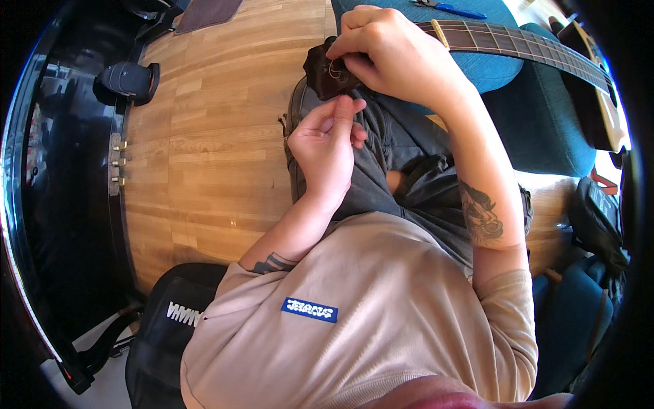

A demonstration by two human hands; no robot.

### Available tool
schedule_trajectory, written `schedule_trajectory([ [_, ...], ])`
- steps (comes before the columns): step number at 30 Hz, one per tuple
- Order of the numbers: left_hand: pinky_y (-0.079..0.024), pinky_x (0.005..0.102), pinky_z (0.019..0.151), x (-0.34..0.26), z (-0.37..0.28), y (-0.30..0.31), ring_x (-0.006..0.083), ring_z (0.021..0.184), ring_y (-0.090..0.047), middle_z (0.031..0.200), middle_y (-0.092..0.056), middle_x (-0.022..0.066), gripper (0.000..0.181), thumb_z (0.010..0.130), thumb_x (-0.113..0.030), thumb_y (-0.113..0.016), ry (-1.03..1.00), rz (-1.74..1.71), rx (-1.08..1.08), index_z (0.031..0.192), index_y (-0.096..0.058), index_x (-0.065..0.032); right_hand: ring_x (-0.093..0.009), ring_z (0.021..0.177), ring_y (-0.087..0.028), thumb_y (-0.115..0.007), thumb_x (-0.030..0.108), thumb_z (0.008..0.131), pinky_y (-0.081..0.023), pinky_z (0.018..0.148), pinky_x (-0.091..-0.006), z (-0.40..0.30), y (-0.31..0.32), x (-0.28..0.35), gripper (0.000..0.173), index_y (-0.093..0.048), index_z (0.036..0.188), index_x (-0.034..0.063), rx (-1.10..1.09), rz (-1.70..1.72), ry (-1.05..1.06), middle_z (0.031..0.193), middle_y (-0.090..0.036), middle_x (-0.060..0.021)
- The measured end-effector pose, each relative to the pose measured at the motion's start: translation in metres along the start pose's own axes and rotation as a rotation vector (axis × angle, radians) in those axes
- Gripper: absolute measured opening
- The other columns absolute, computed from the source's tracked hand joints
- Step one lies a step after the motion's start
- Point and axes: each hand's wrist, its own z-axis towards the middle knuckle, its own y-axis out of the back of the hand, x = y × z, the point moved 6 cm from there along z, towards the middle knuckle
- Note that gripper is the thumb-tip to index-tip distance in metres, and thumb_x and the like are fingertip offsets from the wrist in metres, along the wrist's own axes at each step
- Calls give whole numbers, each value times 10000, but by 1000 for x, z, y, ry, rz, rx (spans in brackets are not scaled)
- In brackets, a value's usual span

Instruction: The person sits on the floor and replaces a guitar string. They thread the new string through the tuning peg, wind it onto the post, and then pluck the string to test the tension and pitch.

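Observation:
An acoustic guitar lies across the top right, its fretted neck (pixel 511 41) running left to a dark headstock (pixel 322 76) above my knee. Over the headstock is my right hand (pixel 383 51), its bent fingers and thumb at the tuner side near a thin curled string end (pixel 334 70); what the fingertips grip is partly hidden. Just below the headstock's edge, my left hand (pixel 329 133) has its thumb against its index finger, and whether a thin string lies between them is too small to tell. A pale nut (pixel 440 35) crosses the neck.
Blue-handled pliers (pixel 460 10) lie on a teal cushioned seat (pixel 490 71) beyond the neck. At left stand a glossy black piano (pixel 66 153) with brass pedals (pixel 119 162) and a small black case (pixel 125 82). A black Yamaha bag (pixel 168 286) is at lower left.

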Motion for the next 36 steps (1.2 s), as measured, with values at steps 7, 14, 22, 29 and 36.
schedule_trajectory([
  [7,-458,232,477,1,-2,-2,93,531,-585,845,-729,140,249,999,-190,-710,136,-201,79,987,-675,56,-360,821,-681,-680,55,780,-564,753,-423,3,5,2,126,-756,868,5,-1,48,17,825,-665,-159],
  [14,-450,221,432,-9,6,1,73,508,-598,763,-708,90,212,925,-126,-800,-237,192,55,926,-685,51,-351,824,-672,-712,8,784,-557,761,-412,-2,-10,-9,140,-738,922,8,-87,6,120,840,-659,-143],
  [22,-300,208,490,30,-4,-18,59,571,-378,759,-445,-31,266,1100,-243,-500,675,-1022,372,1123,-622,-8,-349,868,-675,-697,9,770,-565,771,-415,-2,-8,-10,133,-734,898,9,-68,19,89,853,-668,-146],
  [29,-363,201,518,39,3,3,62,661,-498,922,-615,-14,267,1041,-322,-635,438,-574,173,1111,-639,-65,-364,895,-650,-700,29,769,-553,793,-433,-6,-8,-9,115,-723,882,23,-44,43,3,872,-631,-148],
  [36,-373,221,429,10,13,4,70,514,-540,787,-675,51,265,1037,-252,-661,-9,96,115,935,-676,-9,-345,898,-655,-704,59,768,-562,781,-421,-5,-9,-9,86,-718,852,48,-11,24,-34,854,-625,-129],
])
